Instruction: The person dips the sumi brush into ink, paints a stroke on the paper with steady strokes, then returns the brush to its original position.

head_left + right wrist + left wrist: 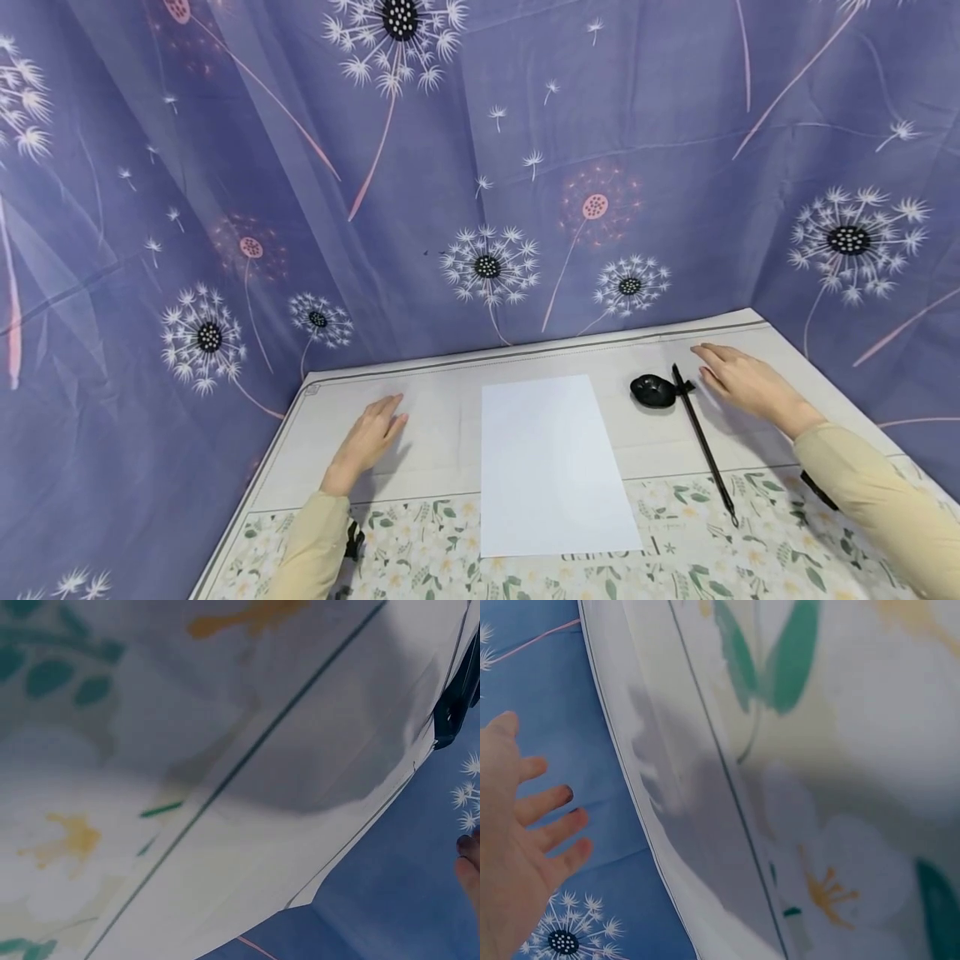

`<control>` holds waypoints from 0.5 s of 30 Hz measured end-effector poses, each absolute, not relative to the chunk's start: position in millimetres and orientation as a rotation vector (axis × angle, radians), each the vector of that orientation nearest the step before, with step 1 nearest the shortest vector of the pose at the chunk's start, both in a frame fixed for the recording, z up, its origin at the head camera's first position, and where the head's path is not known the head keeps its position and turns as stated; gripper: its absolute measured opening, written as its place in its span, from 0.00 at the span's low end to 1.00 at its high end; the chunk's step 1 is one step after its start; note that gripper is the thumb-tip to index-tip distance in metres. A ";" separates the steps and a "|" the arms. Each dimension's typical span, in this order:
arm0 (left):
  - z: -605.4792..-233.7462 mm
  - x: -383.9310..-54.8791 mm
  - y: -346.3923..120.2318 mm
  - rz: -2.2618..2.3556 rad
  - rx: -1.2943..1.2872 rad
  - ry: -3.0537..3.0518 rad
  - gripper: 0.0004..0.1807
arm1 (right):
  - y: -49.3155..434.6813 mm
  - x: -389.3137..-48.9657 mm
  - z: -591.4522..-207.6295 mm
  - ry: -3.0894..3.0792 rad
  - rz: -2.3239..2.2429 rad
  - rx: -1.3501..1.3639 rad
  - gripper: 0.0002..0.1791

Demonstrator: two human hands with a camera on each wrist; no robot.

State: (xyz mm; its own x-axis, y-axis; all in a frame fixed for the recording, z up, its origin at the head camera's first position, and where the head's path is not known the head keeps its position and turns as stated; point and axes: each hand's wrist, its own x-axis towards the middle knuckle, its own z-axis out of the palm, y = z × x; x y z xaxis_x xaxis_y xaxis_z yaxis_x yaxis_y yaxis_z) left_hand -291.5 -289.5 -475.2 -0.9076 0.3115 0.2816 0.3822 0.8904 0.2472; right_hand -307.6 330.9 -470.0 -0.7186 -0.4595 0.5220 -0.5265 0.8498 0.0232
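A blank white sheet of paper [555, 475] lies on the table between the two hands. To its right sits a small black dish [653, 391], with a black brush [705, 446] resting against a small holder at the dish's side. My left hand [367, 435] is over the table left of the paper, fingers extended, holding nothing; the left wrist view shows its fingers [551, 814] spread apart. On the right, my right hand [750, 385] is beside the brush's upper end, fingers extended and holding nothing. Only fingertips [469, 851] of it show in the right wrist view.
The tablecloth [420, 550] is white at the back and flower-patterned at the front, with printed lettering partly under the paper. A purple-blue dandelion curtain [420, 175] hangs behind the table and along both sides. Part of a dark object [454, 705] shows in the right wrist view.
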 end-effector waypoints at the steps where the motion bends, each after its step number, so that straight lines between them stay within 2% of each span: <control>1: -475.5 -291.0 -288.8 -0.447 -0.529 -2.828 0.27 | 330.7 -307.7 -470.8 -2.489 0.170 0.726 0.23; 15: -477.5 -286.3 -280.3 -0.584 -0.522 -2.876 0.23 | 328.4 -308.6 -475.8 -2.389 0.220 0.792 0.15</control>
